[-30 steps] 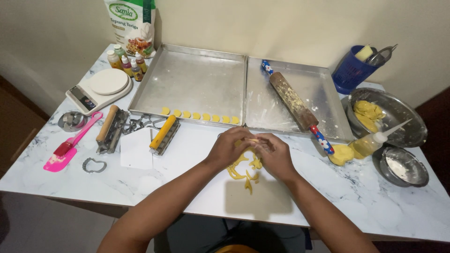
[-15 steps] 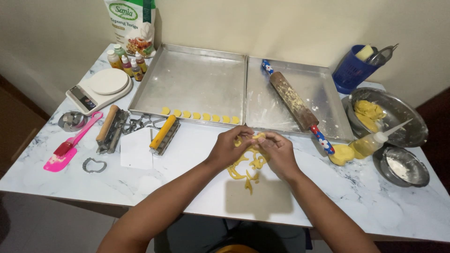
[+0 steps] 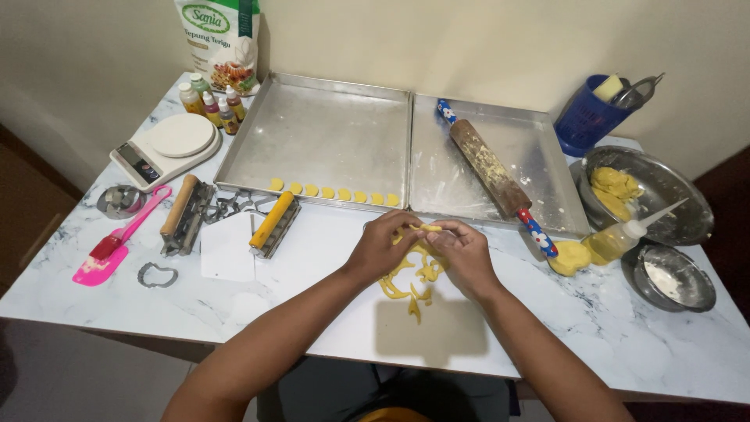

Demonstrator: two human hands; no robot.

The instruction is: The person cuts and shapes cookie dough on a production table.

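My left hand [image 3: 383, 244] and my right hand [image 3: 462, 252] meet over the marble table [image 3: 234, 301], both pinching one small yellow dough piece [image 3: 429, 228] between the fingertips. Under them lies a thin sheet of yellow dough scraps [image 3: 412, 279] with cut-out holes. Along the near edge of the left baking tray [image 3: 312, 133] runs a row of several small yellow dough cut-outs [image 3: 336, 192]. A rolling pin [image 3: 494, 173] with blue flowered handles lies across the right baking tray [image 3: 539, 148].
Left of my hands are a yellow-handled roller cutter [image 3: 269, 223], a wooden-handled cutter [image 3: 182, 211], a pink spatula [image 3: 109, 248], a metal cookie cutter [image 3: 157, 274] and a kitchen scale [image 3: 166, 146]. On the right: a dough ball [image 3: 569, 256], a squeeze bottle [image 3: 625, 234], two metal bowls [image 3: 664, 205], a blue cup [image 3: 587, 117].
My hands have lifted slightly away from the dough sheet and shifted a little toward the trays, now holding a small dough piece up between the fingertips.
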